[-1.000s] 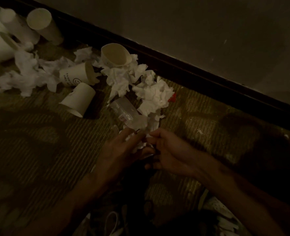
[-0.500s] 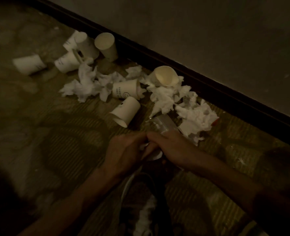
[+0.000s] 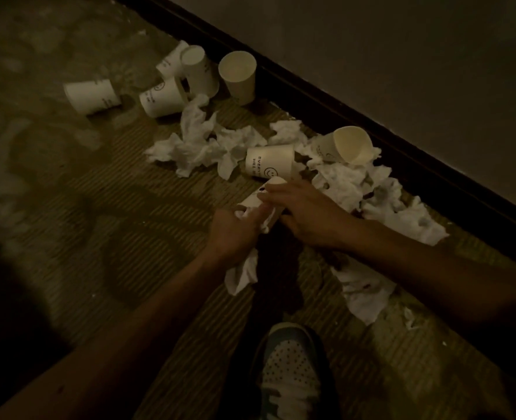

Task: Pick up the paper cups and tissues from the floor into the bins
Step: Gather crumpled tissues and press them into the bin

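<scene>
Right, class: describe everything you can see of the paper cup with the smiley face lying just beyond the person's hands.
The smiley-face paper cup is white to cream paper, lying on its side on the carpet. Dark print shows on its wall: the letters "EVERY", a second partly readable line, and a smiley. It looks undented. Crumpled tissues touch its left end, and more tissue lies at its right. Whether it touches the cup held by the right hand, just nearer the camera, cannot be told.
</scene>
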The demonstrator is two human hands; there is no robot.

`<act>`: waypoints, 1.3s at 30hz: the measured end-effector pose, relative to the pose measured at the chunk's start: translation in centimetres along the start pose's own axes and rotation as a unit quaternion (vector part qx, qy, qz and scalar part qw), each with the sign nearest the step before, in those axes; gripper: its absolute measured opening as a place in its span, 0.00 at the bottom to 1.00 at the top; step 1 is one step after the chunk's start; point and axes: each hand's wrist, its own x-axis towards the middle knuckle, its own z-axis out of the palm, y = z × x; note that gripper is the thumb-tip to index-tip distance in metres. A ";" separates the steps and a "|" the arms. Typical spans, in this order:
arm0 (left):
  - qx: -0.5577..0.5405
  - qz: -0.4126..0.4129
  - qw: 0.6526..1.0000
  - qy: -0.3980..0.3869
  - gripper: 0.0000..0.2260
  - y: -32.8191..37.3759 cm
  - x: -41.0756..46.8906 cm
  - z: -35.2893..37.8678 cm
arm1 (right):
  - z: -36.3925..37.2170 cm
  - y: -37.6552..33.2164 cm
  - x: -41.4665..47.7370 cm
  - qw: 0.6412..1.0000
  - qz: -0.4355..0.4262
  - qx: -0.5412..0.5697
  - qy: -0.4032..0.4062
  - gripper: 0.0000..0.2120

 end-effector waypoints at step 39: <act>0.174 0.422 0.712 -0.533 0.17 26.5 -40.5 26.2 | -8.7 -3.4 -63.3 0.828 0.549 0.028 0.109 0.18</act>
